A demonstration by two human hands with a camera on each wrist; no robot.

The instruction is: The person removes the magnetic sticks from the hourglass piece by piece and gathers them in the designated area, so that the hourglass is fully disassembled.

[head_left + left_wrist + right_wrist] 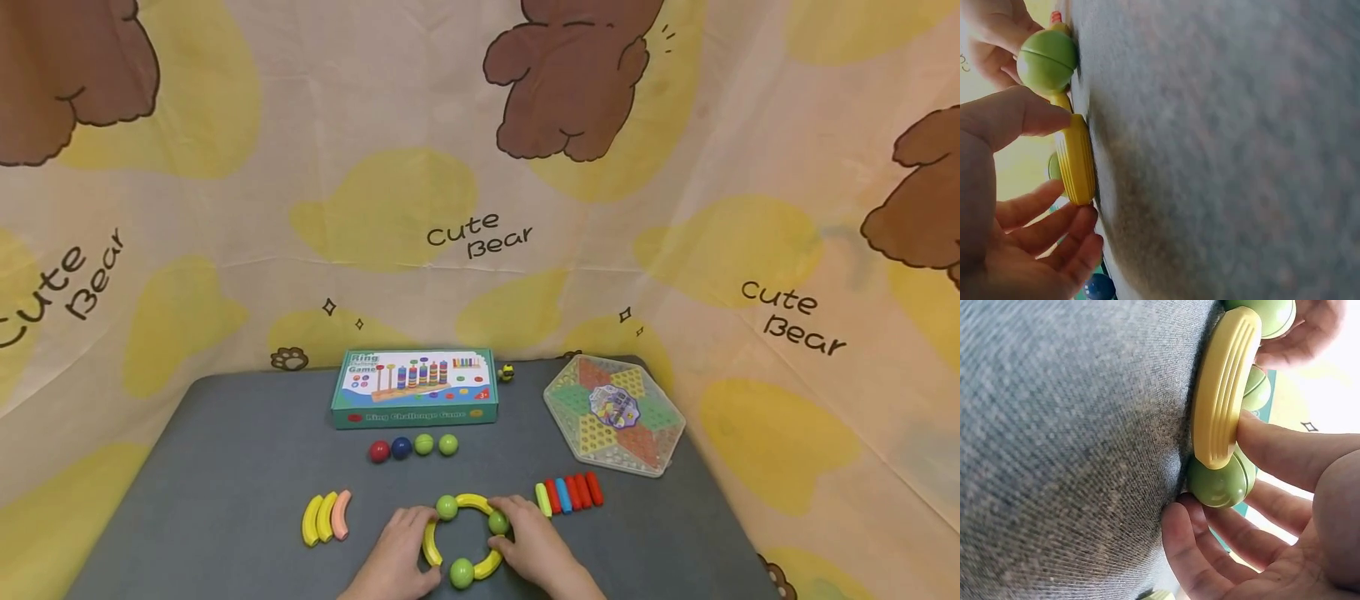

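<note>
On the grey table, three yellow curved rods and three green balls form a ring. My left hand (396,557) holds the left yellow rod (430,546), thumb on its near end and fingertips at its far end. In the head view, a small gap lies between that near end and the nearest green ball (462,572). My right hand (536,543) grips the ring's other side: the thumb presses the lower right yellow rod (1225,390), while the fingers curl round the right green ball (1219,484). The far yellow rod (474,502) links that ball to the far-left green ball (447,507).
Two yellow curved rods and a pink one (341,515) lie to the left. Straight coloured rods (577,492) are lined up right. Behind the ring sit red, blue and green balls (402,448), a game box (415,416), a tiny bee-like figure (506,372) and a hexagonal board (615,417).
</note>
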